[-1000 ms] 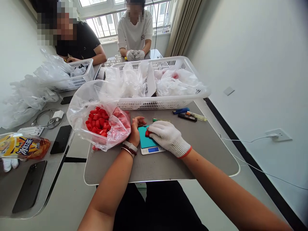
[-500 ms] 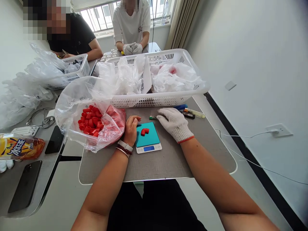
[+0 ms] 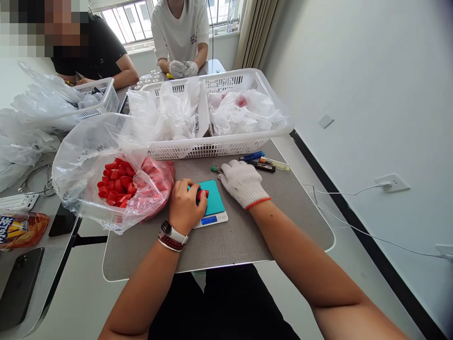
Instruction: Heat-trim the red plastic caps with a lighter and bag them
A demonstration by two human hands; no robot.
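Note:
My left hand (image 3: 187, 203), bare with a watch at the wrist, reaches over the small kitchen scale (image 3: 216, 200) with its teal top. Thumb and fingers close around a red elbow pipe fitting (image 3: 205, 193) on the scale, partly hiding it. Beside that hand, a clear plastic bag (image 3: 85, 153) lies opened, full of red elbow fittings (image 3: 118, 182). My right hand (image 3: 242, 182), in a white knit glove with an orange cuff, rests flat on the table right of the scale. Its fingers are stretched out, close to a green-ended pen (image 3: 216, 169).
Behind the scale stands a large white basket (image 3: 198, 150) holding plastic bags. A blue pen (image 3: 253, 156), a black marker (image 3: 264, 166) and a yellow cutter (image 3: 278, 164) lie at its corner. Left are a drink bottle (image 3: 24, 230) and a phone (image 3: 21, 288). Two people sit opposite.
My left hand has moved from the scale's left edge onto the scale and closed around the red elbow fitting. My right hand stays in place on the table. The view has shifted slightly.

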